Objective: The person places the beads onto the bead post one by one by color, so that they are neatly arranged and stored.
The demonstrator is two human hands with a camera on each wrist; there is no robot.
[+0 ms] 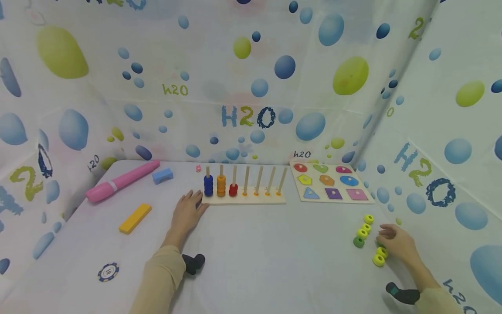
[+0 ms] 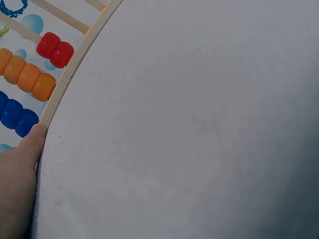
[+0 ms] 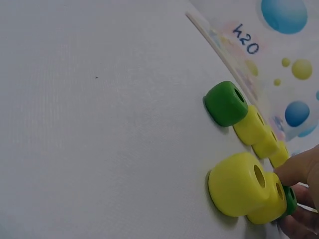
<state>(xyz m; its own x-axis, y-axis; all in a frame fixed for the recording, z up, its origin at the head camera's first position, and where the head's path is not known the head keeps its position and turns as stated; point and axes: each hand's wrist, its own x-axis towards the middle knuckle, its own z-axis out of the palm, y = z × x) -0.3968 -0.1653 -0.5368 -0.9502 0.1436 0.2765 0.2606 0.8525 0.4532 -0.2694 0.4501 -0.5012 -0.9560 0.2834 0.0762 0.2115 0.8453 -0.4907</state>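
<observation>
Left hand [image 1: 187,212] lies flat on the white surface [image 1: 274,253], fingers relaxed & spread, fingertips touching the near-left corner of the wooden peg rack [image 1: 245,199]; it holds nothing. In the left wrist view a fingertip [image 2: 35,137] presses against the rack's base edge, just beside the blue rings. Rack sits far-centre w/ seven upright pegs: blue rings [image 1: 208,185] stacked on the 1st peg from left, orange rings [image 1: 221,185] on the 2nd, red rings [image 1: 233,189] on the 3rd, other pegs bare. Right hand [image 1: 397,243] is near-right, fingers curled down onto a cluster of loose rings; fingertips touch a dark green ring [image 3: 289,200] tucked behind two yellow rings [image 3: 244,185]. Can't tell whether it's truly pinched or only touched. Just left of that, a row of smaller yellow rings [image 1: 365,226] runs away from the hand, w/ a green ring [image 1: 358,242] at its near end. Shape puzzle board [image 1: 330,182] lies right of the rack, far side. Far-left: big pink marker [image 1: 122,180], blue block [image 1: 162,175]; nearer, a yellow bar [image 1: 135,218] & a poker chip [image 1: 108,271].
</observation>
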